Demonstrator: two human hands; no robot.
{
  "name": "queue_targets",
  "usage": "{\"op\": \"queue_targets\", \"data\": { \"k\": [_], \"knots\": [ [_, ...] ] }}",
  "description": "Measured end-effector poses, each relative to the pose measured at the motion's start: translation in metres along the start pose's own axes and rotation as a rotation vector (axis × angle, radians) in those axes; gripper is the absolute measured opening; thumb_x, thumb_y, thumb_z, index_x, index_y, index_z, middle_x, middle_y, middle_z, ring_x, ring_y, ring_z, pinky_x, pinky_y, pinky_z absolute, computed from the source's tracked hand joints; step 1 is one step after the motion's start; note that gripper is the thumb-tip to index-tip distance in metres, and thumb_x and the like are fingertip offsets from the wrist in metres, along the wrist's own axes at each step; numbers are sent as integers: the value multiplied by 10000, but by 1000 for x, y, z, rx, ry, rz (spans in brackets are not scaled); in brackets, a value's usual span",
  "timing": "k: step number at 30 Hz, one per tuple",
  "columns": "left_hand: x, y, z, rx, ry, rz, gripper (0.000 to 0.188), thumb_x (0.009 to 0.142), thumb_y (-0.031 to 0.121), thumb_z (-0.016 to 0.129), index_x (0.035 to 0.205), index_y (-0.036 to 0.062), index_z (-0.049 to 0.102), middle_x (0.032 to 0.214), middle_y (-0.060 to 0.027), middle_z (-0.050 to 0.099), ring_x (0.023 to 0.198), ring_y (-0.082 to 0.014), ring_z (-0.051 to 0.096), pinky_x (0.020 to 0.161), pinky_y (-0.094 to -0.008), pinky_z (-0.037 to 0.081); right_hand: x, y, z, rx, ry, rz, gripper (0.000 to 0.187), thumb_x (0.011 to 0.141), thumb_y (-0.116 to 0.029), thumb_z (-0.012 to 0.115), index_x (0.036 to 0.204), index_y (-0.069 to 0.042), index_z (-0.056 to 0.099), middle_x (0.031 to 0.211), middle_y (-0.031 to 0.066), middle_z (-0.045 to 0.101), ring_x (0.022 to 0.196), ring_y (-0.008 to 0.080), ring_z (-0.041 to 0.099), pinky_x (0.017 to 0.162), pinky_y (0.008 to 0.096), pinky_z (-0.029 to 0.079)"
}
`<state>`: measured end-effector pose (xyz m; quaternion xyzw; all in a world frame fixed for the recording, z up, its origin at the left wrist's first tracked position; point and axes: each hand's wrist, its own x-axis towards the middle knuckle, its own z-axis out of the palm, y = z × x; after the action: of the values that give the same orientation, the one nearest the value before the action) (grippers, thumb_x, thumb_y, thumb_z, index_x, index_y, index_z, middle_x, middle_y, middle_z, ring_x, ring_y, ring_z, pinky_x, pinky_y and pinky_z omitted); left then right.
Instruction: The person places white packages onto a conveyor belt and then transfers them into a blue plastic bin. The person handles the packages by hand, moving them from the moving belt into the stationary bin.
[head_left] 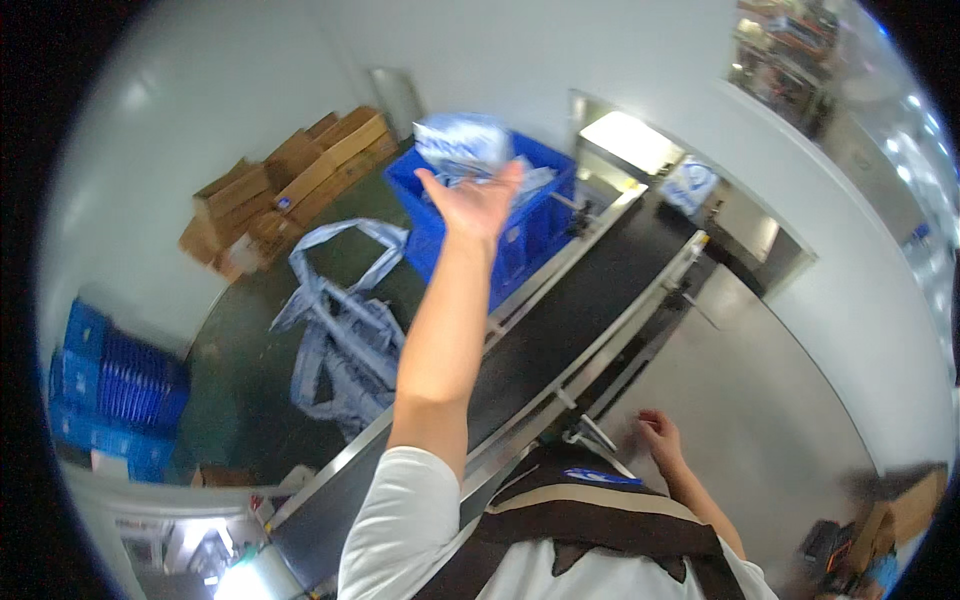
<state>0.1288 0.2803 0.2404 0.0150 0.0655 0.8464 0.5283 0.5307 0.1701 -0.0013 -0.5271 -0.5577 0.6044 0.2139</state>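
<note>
My left hand [475, 208] reaches out, palm up, over the near edge of a blue plastic crate [425, 235], thumb and fingers spread apart. Just beyond the fingers is a shiny blue-and-white plastic package [460, 140], blurred; whether it still touches the fingertips is hard to see. More pale plastic packages [535, 185] show inside the crate. My right hand [658, 440] hangs low beside the conveyor's near rail, fingers loosely bent and nothing in them.
A black conveyor belt [540, 370] runs diagonally to a wall opening, where another blue-and-white package [688, 185] lies. Left of it are a crumpled blue woven sack [345, 345], cardboard boxes [320, 165] and stacked blue crates [120, 390]. A cardboard box [915, 510] stands lower right.
</note>
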Motion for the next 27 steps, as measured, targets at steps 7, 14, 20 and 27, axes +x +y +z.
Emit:
{"op": "queue_targets", "data": {
  "k": [7,14,20,27],
  "knots": [
    [10,-58,-103,883,176,-369,566,839,474,529,1218,60,449,1199,-99,494,1025,-217,493,871,-342,399,-7,15,-19,-531,267,-11,507,762,-338,636,1189,-107,491,1279,191,382,1148,319,393,932,469,328],
    [-42,-108,-166,1103,382,-472,315,827,254,596,1084,82,541,1001,-40,557,844,-162,530,729,-304,434,-18,27,-30,-993,206,203,964,679,-632,596,1426,-231,138,1459,222,-110,1331,418,-139,926,721,-6],
    [-42,-109,-182,1630,128,-230,448,795,274,638,1144,18,522,1071,-103,562,958,-201,536,812,-319,430,-15,25,-25,-1028,200,224,1006,660,-657,597,1431,-227,116,1450,235,-144,1323,426,-166,919,724,-1],
    [-45,-117,-186,2250,-141,149,725,680,383,723,1191,-48,442,1201,-262,443,1137,-405,393,986,-462,296,-15,26,-26,-1039,196,226,1017,654,-651,609,1432,-223,113,1452,237,-127,1322,429,-166,916,727,15]
  ]
}}
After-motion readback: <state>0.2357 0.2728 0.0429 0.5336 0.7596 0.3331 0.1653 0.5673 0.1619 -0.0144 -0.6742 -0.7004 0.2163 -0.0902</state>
